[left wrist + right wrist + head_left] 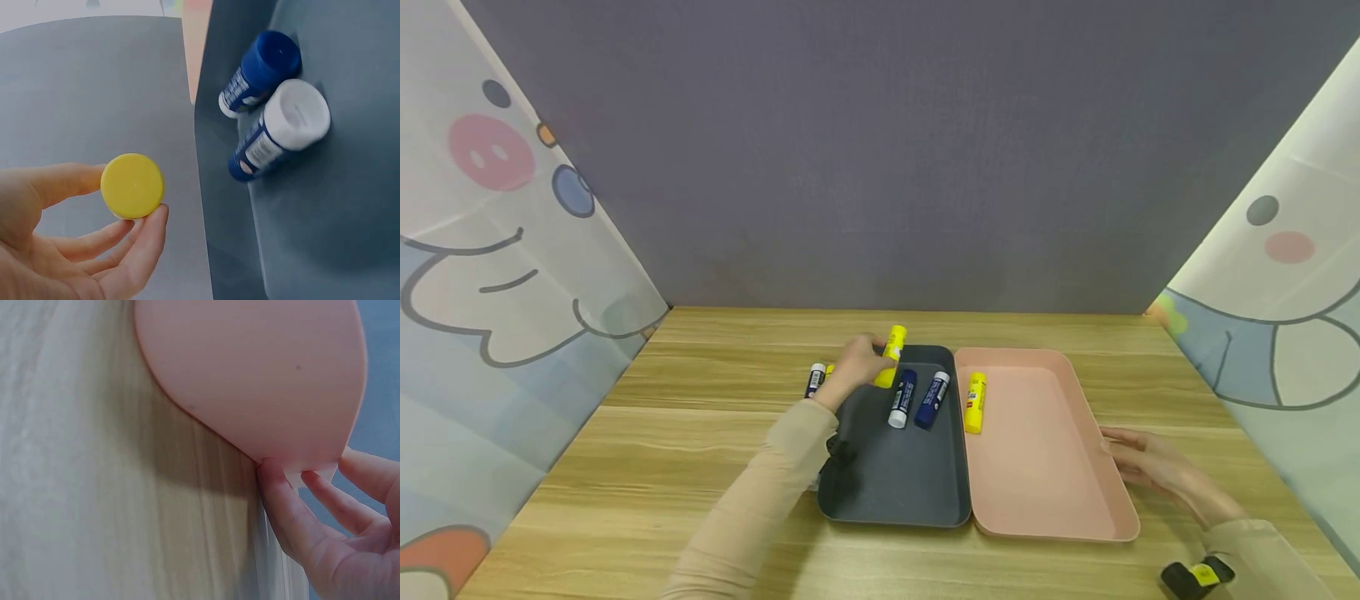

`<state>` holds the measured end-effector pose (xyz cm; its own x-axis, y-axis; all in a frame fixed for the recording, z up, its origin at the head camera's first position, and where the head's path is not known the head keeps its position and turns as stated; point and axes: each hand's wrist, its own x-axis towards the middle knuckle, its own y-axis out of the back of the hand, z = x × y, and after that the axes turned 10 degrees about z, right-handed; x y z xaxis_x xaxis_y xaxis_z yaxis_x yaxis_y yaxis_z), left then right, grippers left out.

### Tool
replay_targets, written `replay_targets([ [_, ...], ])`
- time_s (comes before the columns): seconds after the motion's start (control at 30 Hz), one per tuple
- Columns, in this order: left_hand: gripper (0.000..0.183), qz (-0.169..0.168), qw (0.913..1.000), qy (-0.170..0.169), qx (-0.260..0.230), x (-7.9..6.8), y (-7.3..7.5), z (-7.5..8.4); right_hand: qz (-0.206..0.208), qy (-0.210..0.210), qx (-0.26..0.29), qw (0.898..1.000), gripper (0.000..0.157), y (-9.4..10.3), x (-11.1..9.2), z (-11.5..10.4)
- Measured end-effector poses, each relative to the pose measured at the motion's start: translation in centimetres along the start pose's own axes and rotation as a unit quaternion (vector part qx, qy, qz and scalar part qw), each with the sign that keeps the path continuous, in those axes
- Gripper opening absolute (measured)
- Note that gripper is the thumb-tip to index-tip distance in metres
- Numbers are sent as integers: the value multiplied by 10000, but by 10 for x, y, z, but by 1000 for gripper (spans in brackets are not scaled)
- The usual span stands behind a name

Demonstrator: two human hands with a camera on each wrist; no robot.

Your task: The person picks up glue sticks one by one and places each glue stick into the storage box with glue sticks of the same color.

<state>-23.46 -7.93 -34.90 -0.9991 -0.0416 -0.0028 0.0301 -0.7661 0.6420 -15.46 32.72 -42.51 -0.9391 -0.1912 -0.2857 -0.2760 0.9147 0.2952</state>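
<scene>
My left hand (pixel 859 367) pinches a yellow glue stick (pixel 891 357) between thumb and fingers, above the far end of the dark grey tray (pixel 895 492). In the left wrist view its round yellow end (pixel 132 186) faces the camera. Two navy glue sticks with white caps lie in that tray, one on the left (pixel 902 400) and one on the right (pixel 932 400). Another yellow glue stick (pixel 975 402) lies along the left wall of the pink tray (pixel 1037 467). My right hand (pixel 1157 468) touches the pink tray's right side, its fingertips and thumb against the wall.
The two trays stand side by side on the wooden table (pixel 647 450). Left of the grey tray, a navy glue stick (pixel 815 379) and a yellow one (pixel 829 371) show partly behind my left forearm. A grey panel (pixel 895 167) rises behind the table, with cartoon-printed sheets either side.
</scene>
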Motion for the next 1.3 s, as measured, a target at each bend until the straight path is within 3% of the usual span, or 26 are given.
replay_targets([
  [0.33, 43, -159, 9996, -178, -163, -2, -17, 15, -1, -36, 58, 10000, 68, -1, 0, 0],
  [0.7, 45, -317, 9991, -68, -260, -9, -40, 29, 27, 40, -158, 9999, 66, -1, -1, 0],
  [1.3, 44, -619, 9974, 43, -375, -11, -71, 39, 23, 16, -45, 10000, 66, 0, 0, 1],
])
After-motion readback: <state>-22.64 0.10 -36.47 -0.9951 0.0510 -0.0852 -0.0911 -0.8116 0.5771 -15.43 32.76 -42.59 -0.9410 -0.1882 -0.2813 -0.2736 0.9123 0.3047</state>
